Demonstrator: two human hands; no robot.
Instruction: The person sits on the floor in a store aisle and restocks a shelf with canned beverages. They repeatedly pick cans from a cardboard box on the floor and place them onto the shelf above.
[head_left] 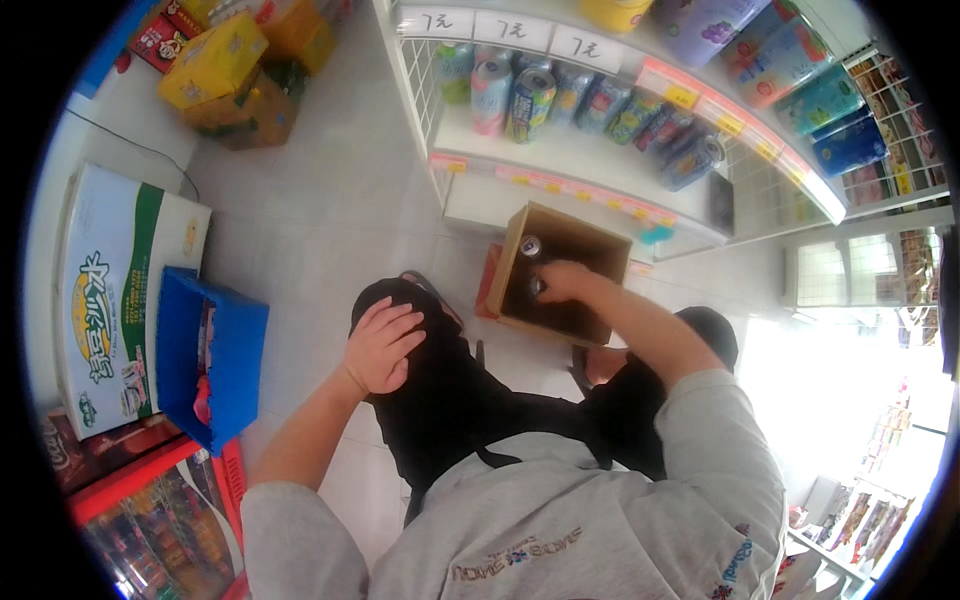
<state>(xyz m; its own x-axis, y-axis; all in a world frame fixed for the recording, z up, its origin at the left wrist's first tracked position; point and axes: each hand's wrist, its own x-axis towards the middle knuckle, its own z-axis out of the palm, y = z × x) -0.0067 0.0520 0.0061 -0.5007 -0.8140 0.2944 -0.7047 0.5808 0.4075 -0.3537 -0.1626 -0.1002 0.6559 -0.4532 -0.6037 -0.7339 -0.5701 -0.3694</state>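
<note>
Right hand (563, 281) inside an open cardboard box (612, 265), below a shelf (560, 150) of drink cans

Seen from above, a person in a grey T-shirt (560, 510) and black trousers (530, 420) sits low, knees apart, on a pale tiled floor (345, 190); the brown cardboard box stands tilted between and beyond the knees, just right of the frame's centre; a red object (490, 280) shows along its left side.

The right hand dips into the box with its fingers bent close together; a dark, rounded shape lies at the fingertips, perhaps a can, but the shadow there is deep and I cannot tell whether it is gripped; a silver-topped can (530, 246) stands in the box's upper left corner, just above that hand.

The left hand (383, 345), left of centre, lies palm down on the left knee, holding nothing, its fingers slightly parted.

At upper centre, colourful cans (533, 103) stand in a row on the white shelf; above them, at upper right, are large bright packages (705, 25); yellow cartons (215, 60) are stacked at upper left; at middle left, a blue bin (237, 340) sits against a white carton with a green band (138, 260); strong light washes out the right edge.
</note>
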